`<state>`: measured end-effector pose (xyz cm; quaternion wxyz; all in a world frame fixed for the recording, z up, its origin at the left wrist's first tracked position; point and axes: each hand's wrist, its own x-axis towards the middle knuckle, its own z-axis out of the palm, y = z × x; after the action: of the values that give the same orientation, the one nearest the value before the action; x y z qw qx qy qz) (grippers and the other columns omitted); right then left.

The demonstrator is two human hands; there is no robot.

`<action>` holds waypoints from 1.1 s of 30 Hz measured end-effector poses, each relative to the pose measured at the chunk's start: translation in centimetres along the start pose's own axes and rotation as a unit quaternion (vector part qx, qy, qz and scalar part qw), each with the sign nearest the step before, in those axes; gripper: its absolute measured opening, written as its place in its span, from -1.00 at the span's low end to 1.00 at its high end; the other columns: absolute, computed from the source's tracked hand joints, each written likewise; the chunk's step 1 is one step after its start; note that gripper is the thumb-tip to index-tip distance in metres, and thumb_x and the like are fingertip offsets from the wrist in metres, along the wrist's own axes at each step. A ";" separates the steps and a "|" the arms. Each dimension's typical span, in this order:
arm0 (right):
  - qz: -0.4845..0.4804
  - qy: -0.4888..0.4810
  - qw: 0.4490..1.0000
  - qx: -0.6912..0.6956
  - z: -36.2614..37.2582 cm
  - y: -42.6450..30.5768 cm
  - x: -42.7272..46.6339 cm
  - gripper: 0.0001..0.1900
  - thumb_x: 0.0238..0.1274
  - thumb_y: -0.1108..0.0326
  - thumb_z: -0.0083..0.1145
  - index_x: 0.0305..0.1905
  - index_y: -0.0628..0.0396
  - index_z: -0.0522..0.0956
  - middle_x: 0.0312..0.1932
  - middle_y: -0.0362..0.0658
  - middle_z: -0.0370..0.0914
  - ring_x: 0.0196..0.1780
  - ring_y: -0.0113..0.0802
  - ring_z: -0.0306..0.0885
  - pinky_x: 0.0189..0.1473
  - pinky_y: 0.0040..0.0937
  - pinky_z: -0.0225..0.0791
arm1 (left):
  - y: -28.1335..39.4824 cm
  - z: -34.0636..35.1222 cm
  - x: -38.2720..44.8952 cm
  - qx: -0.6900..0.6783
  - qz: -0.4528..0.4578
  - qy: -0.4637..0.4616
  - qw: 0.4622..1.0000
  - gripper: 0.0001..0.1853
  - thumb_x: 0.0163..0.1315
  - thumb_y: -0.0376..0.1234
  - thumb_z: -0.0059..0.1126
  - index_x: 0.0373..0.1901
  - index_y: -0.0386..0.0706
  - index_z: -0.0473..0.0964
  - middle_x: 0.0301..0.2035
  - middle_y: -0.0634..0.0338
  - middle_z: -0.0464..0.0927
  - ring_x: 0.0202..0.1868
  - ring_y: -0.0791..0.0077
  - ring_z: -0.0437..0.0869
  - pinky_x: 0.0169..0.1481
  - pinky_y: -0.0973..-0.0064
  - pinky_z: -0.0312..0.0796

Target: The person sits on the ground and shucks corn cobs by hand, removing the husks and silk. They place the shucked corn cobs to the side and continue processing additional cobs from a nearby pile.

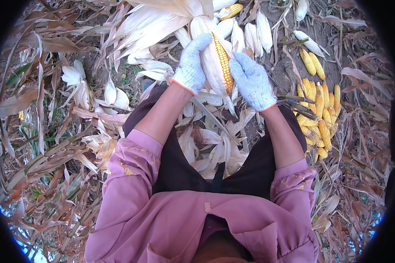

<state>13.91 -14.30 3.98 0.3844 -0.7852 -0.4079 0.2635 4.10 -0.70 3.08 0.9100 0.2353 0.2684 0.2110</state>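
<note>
Both hands wear white knit gloves with orange cuffs. Between them is an ear of corn (221, 60), its pale dry husk parted along the right side so that a strip of yellow kernels shows. My left hand (192, 64) grips the husk on the ear's left side, thumb near the top of the opening. My right hand (251, 79) holds the ear's right edge, its fingertips at the edge of the exposed kernels. Peeled husk leaves (154, 26) spread out above and to the left of the ear. The fingers' far sides are hidden.
Several husked yellow cobs (319, 111) lie piled at the right, with dark stalks beside them. Unhusked ears (264, 31) lie on the soil beyond my hands. Loose husks (217, 144) cover the ground between my legs, and dry corn stalks and leaves (52, 131) surround me.
</note>
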 end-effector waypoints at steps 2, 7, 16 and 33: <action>0.000 0.009 1.000 -0.009 0.1 0.2 0.0 -0.57 0.37 0.16 0.03 0.10 0.32 0.48 -0.04 0.15 0.58 0.05 -0.08 0.58 0.11 -0.31 0.37 | 0.1 0.3 -0.2 -0.010 0.000 -0.006 1.000 -0.50 0.22 -0.25 0.15 0.14 -0.31 0.36 -0.04 0.00 0.54 0.00 0.21 0.59 0.19 0.25 0.44; -0.035 0.054 0.996 0.057 1.6 3.5 0.6 -0.64 0.40 0.19 -0.07 0.07 0.25 0.48 0.00 0.11 0.54 0.12 -0.03 0.50 0.13 -0.24 0.33 | -0.1 0.7 -0.3 -0.041 0.002 0.018 0.999 -0.52 0.21 -0.22 0.15 0.11 -0.28 0.38 -0.08 0.03 0.55 -0.06 0.23 0.61 0.14 0.28 0.46; 0.058 -0.050 0.953 0.292 -0.1 2.1 1.0 -0.56 0.37 0.19 0.06 0.16 0.34 0.45 0.04 -0.09 0.53 0.11 -0.38 0.46 0.20 -0.42 0.27 | 0.3 -0.3 0.0 -0.065 -0.006 0.003 0.998 -0.46 0.14 -0.14 0.13 0.11 -0.22 0.39 -0.09 0.00 0.54 -0.08 0.16 0.61 0.08 0.23 0.50; 0.054 -0.091 0.973 0.204 -1.0 0.6 0.2 -0.62 0.27 0.14 0.16 -0.01 0.24 0.52 -0.23 -0.16 0.59 -0.17 -0.47 0.51 -0.08 -0.45 0.40 | 0.5 0.3 -0.2 -0.059 0.005 -0.056 0.997 -0.34 0.21 -0.05 0.07 0.28 -0.21 0.27 0.11 -0.09 0.47 0.06 0.04 0.57 0.22 0.12 0.42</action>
<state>15.03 -14.72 3.98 0.4826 -0.6838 -0.3359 0.4321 3.95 -0.50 3.64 0.9349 0.1936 0.2029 0.2173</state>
